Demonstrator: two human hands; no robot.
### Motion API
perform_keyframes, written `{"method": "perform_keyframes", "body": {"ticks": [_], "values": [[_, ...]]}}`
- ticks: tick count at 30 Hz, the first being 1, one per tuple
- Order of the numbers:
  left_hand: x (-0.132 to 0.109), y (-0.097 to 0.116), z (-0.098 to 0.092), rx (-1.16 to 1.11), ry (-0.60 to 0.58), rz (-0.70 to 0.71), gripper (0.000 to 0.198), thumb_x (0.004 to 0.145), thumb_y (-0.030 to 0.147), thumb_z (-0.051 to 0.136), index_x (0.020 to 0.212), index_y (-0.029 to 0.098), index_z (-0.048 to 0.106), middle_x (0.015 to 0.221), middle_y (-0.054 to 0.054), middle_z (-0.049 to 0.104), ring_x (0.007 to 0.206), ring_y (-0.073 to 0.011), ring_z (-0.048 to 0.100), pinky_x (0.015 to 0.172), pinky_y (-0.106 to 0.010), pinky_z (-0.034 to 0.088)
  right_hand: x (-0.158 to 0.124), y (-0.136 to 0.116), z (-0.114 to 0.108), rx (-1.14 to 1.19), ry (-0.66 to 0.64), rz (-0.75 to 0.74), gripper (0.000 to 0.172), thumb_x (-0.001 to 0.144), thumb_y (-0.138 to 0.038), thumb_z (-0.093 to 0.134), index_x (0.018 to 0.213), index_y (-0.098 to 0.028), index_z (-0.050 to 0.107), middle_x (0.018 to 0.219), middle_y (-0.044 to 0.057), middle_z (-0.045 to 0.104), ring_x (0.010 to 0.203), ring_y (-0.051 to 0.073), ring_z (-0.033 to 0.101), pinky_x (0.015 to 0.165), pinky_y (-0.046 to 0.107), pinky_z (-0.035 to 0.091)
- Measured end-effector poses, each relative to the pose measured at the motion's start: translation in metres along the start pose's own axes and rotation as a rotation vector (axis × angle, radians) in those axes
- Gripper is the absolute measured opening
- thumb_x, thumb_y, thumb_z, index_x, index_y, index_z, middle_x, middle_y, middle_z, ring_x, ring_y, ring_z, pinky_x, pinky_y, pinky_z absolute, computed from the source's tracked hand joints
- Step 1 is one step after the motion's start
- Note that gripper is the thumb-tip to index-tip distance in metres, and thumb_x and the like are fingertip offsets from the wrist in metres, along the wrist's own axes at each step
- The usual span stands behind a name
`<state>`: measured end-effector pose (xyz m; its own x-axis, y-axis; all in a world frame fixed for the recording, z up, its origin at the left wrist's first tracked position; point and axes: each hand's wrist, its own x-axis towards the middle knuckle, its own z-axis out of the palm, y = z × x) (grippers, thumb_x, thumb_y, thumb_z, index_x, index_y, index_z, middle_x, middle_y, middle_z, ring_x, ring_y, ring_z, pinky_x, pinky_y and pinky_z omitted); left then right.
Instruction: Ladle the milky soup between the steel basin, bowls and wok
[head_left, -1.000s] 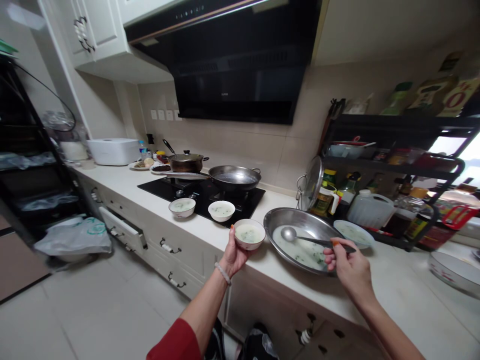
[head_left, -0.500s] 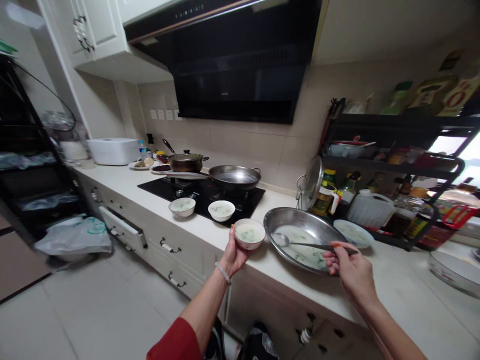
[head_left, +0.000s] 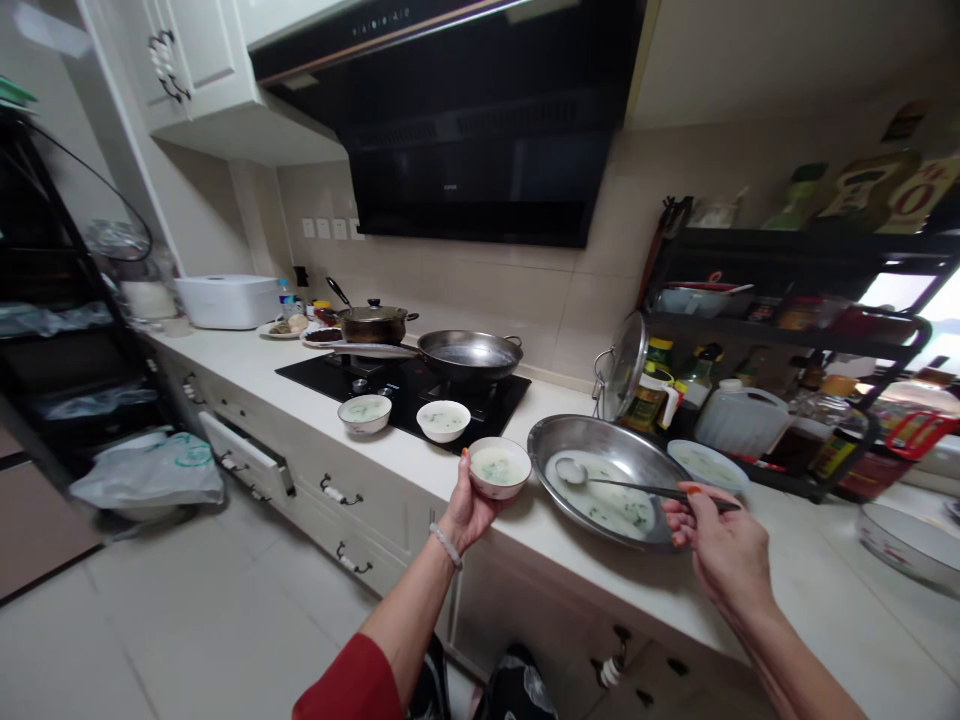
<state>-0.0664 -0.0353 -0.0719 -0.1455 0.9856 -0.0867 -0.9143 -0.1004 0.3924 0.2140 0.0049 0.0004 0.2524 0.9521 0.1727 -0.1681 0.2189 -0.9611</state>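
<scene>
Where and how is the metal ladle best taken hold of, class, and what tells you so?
Probably by the outer end of its long handle, coming from the right. The ladle points its round head left, inside the basin, while the slim handle reaches past the basin's right rim, away from the soup; the right hand grips there.

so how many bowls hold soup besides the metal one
4: front bowl in the left hand, middle bowl and left bowl by the hob, wide bowl by the rack. Others may be hidden.

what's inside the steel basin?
Pale liquid with green bits, and the ladle's head. The liquid hides the bottom of the basin; the right hand covers part of its rim.
</scene>
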Motion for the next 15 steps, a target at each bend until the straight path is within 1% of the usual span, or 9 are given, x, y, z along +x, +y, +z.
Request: {"method": "perform_keyframes", "body": {"ticks": [7, 15], "values": [[-0.0001, 0.0001, 0.0006, 0.006, 0.012, 0.002, 0.058, 0.094, 0.059, 0.041, 0.13, 0.017, 0.057, 0.126, -0.015, 0.066, 0.118, -0.0312, 0.06, 0.094, -0.047, 0.052, -0.0001, 0.0004, -0.0029, -0.025, 0.0, -0.034, 0.043, 0.057, -0.043, 0.08, 0.085, -0.017, 0.06, 0.055, 0.002, 0.064, 0.042, 0.015, 0.055, 0.032, 0.022, 0.041], [-0.0005, -0.0001, 0.002, 0.014, 0.012, 0.006, 0.058, 0.095, 0.059, 0.039, 0.131, 0.016, 0.055, 0.122, -0.015, 0.067, 0.119, -0.0308, 0.059, 0.097, -0.049, 0.05, 0.0011, 0.0013, -0.0025, 0.017, 0.003, -0.003, 0.042, 0.056, -0.039, 0.08, 0.086, -0.018, 0.059, 0.055, 0.002, 0.064, 0.042, 0.014, 0.054, 0.032, 0.021, 0.04]]}}
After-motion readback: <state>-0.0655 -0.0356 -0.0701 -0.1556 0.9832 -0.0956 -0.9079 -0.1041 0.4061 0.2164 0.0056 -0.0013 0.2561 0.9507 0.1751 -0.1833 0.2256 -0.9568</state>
